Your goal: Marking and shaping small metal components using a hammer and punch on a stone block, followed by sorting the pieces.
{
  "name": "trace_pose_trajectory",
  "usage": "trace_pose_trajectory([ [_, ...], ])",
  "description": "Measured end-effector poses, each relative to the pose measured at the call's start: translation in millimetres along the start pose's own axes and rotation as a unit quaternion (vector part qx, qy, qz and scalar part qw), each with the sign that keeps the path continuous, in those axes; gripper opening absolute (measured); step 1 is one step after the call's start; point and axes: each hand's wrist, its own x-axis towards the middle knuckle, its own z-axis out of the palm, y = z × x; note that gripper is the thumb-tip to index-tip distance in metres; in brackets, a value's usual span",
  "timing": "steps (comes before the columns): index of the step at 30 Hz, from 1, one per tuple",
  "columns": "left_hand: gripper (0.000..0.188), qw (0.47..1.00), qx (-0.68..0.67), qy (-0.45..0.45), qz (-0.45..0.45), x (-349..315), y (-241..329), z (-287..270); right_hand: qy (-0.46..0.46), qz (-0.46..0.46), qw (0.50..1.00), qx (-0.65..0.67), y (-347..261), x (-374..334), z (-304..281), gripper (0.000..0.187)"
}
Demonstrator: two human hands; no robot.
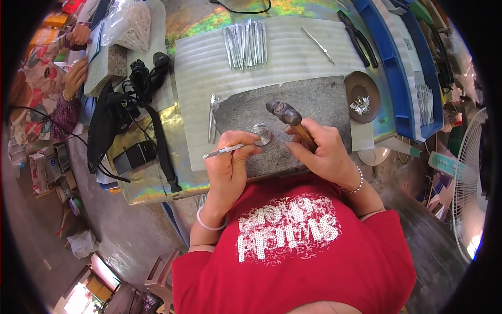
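My left hand (228, 163) is closed round a slim silver metal rod (224, 151), one end sticking out to the left. Its fingertips are beside a small round shiny metal piece (261, 134), which lies on a grey stone slab (308, 99); whether they touch it I cannot tell. My right hand (325, 153) grips a hammer (285, 113) by its wooden handle, the dark head held over the slab close to the round piece. Beyond the slab, several similar silver rods (244, 44) lie in a row on white foam sheeting (293, 63).
A brown bowl (362, 83) of small silver pieces sits right of the slab, with black pliers (358, 39) and a blue tray (389, 65) beyond. Another rod (318, 45) lies farther back. Black bags (107, 118) and a stone block (106, 70) are at left, beside a co-worker's hands (76, 77).
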Motion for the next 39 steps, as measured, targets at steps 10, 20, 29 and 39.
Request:
trace_pose_trajectory([
  [10,0.011,1.0,0.003,-0.012,-0.002,1.3,-0.6,0.9,-0.003,-0.017,1.0,-0.009,2.0,0.2,0.0,0.023],
  [20,0.014,1.0,0.004,-0.009,-0.012,1.3,0.6,0.6,-0.013,-0.005,1.0,-0.006,0.9,1.0,-0.6,0.021],
  [29,0.013,1.0,0.002,-0.01,-0.019,1.3,-1.0,0.4,-0.003,-0.015,1.0,-0.011,2.6,-0.7,0.8,0.022],
  [39,0.01,0.999,-0.008,-0.02,-0.047,4.0,0.1,-3.0,0.0,-0.02,1.0,-0.01,2.7,0.0,2.0,0.024],
])
